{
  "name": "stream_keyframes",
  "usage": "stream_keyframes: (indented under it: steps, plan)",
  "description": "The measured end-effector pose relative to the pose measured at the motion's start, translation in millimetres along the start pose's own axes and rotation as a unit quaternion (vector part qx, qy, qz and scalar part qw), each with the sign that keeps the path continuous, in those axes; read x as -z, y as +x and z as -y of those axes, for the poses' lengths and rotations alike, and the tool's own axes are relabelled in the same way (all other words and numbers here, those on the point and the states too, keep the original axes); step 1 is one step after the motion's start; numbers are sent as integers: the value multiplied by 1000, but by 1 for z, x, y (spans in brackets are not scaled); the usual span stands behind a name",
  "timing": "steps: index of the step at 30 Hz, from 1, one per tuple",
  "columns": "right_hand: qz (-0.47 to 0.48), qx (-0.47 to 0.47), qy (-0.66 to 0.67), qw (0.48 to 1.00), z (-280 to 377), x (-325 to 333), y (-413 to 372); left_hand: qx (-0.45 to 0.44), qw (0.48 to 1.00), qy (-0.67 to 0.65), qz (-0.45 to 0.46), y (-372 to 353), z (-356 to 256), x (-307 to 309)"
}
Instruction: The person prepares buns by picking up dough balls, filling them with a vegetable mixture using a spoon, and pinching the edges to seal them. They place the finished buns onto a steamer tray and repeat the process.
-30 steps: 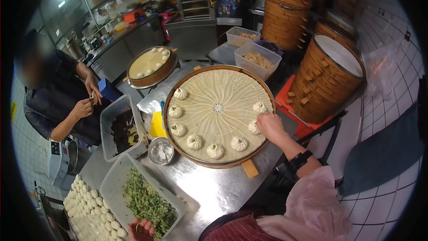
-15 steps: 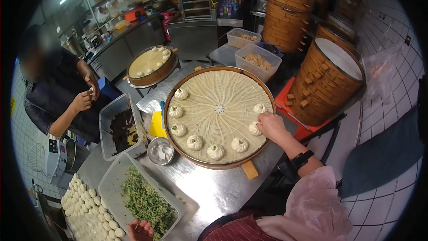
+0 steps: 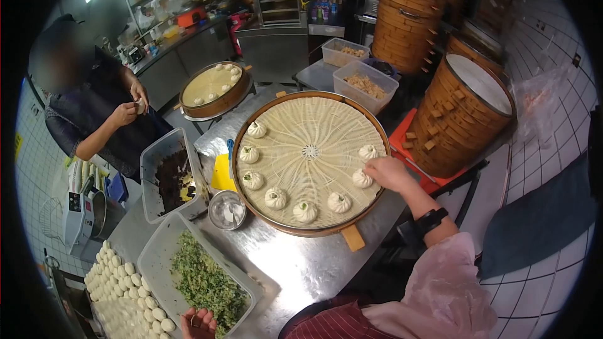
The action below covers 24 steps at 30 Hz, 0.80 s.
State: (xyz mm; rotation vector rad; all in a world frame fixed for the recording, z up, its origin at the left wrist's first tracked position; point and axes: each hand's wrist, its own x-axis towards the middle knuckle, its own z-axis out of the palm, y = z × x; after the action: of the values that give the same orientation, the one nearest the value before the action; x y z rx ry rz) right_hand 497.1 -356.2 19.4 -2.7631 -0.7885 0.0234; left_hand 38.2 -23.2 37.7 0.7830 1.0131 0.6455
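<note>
My right hand (image 3: 391, 174) reaches over the right side of a round bamboo steamer (image 3: 308, 122), its fingers pinched at the top of a pleated bun (image 3: 362, 179) near the rim. Just above that one sits another bun (image 3: 367, 152). Several more pleated buns, such as this one with a green speck on top (image 3: 304, 212), curve along the lower and left rim. At the bottom edge, my left hand (image 3: 200, 324) is palm up with loosely curled fingers apart, holding nothing visible. It is beside a plastic tub (image 3: 254, 289) of chopped green filling (image 3: 207, 279).
Dough pieces (image 3: 135, 292) lie at lower left. A metal bowl (image 3: 227, 209), yellow scraper (image 3: 222, 173) and tub of dark filling (image 3: 146, 179) stand left of the steamer. A co-worker (image 3: 94, 107) handles dough. Stacked steamers (image 3: 461, 116) are at right; a second steamer (image 3: 212, 88) is behind.
My right hand stays at the same bun with little movement. The co-worker's hands have shifted right, and the co-worker stands more upright. The whole view has moved slightly.
</note>
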Motion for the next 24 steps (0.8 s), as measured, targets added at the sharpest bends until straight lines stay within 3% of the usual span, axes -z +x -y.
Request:
stream_keyframes:
  steps: [2,4,6,8,9,10,11,13,16,19,24]
  plan:
    - [-5,5,22,1000,-3,11,4,2,1000,-1,-2,0,-2,3]
    - [-136,-27,51,989,6,31,4,-11,999,33,-18,-2,-5,16]
    - [-161,-29,37,986,23,39,-2,-35,999,21,-30,-8,-9,32]
    - [-100,47,90,990,44,37,-8,-62,997,2,-41,-11,-10,51]
    - [19,-2,251,968,77,52,-20,-74,993,1,-92,-12,-10,65]
    - [17,66,253,965,95,37,-23,-85,986,0,-145,-13,-9,81]
    - [17,134,255,957,114,21,-27,-88,987,-8,-137,-14,-6,101]
    - [87,233,251,935,172,-2,-38,-72,984,-26,-164,-13,7,145]
    - [232,384,284,847,272,-6,-67,-27,975,-47,-214,-13,21,171]
    - [293,529,320,729,370,-35,-98,-10,961,-120,-249,-4,60,237]
    - [455,492,301,678,521,-73,-161,-20,957,-153,-246,-28,79,262]
